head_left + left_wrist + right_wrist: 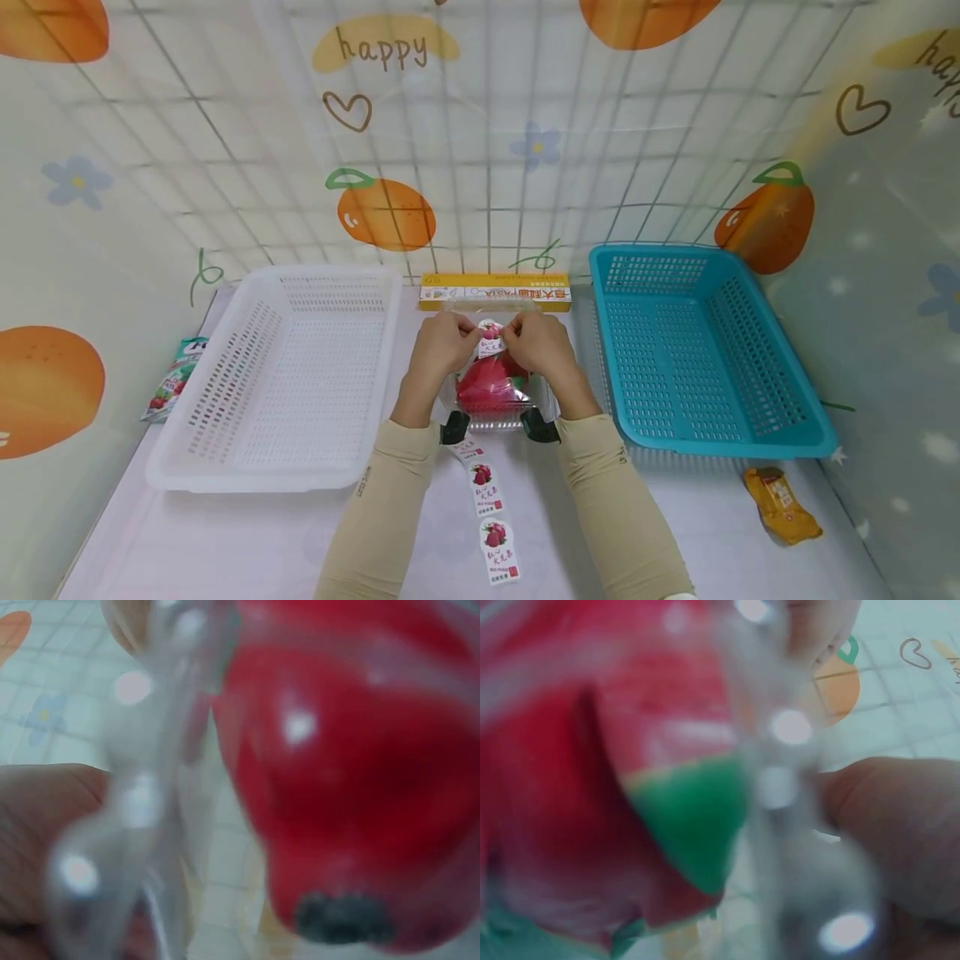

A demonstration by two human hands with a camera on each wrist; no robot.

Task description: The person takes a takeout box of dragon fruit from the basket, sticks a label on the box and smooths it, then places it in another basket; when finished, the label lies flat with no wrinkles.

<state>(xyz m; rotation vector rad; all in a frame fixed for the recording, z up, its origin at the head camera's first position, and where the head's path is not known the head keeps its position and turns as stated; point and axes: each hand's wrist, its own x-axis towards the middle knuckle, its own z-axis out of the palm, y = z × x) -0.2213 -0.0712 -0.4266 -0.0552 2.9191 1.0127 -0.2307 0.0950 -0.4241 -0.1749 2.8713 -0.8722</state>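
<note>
A clear plastic box [504, 421] stands in the middle of the table in the head view, with a red dragon fruit [487, 385] inside it. Over its lid, my left hand [442, 342] and right hand [542, 343] pinch a white dragon fruit sticker [491, 343] by its two sides. Whether the sticker touches the lid, I cannot tell. In the left wrist view the dragon fruit [345, 772] fills the right side behind blurred plastic. The right wrist view shows a green scale [697, 817] on it.
Below the box lies a strip of stickers [486, 490]. A white basket [367, 467] stands left, a turquoise basket [727, 448] right. Behind is a yellow pasta box [495, 287]. A green snack bag [176, 379] lies far left, an orange packet [782, 506] front right.
</note>
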